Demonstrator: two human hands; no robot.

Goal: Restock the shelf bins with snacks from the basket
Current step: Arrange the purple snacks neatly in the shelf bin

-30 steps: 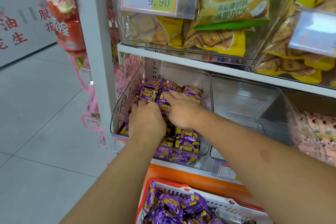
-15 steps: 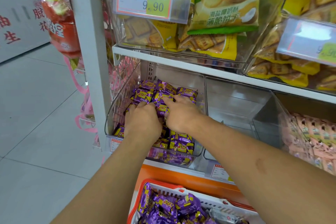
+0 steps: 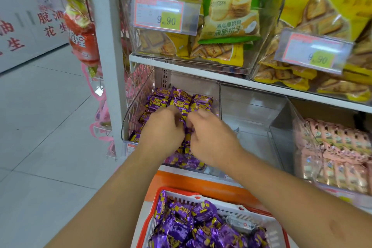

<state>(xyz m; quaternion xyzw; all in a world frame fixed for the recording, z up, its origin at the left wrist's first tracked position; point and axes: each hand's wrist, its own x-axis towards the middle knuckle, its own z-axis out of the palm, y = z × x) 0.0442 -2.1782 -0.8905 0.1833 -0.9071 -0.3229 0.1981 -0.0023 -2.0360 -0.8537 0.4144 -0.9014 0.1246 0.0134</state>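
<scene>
While both hands reach into the clear bin (image 3: pixel 138 94), left hand (image 3: pixel 161 133) and right hand (image 3: pixel 213 137) curl fingers onto purple snacks (image 3: pixel 181 102) piled there; exact grip blurred, cannot tell. More purple packets fill the basket (image 3: pixel 187 194) below.

The floor (image 3: pixel 40 137) is made of large pale grey tiles with thin seams. A white upright post (image 3: pixel 106 56) carries a white shelf board (image 3: pixel 231 77). On the far left stands a white panel (image 3: pixel 24 32) with red Chinese characters. The light is even and bright, without strong shadows.
</scene>
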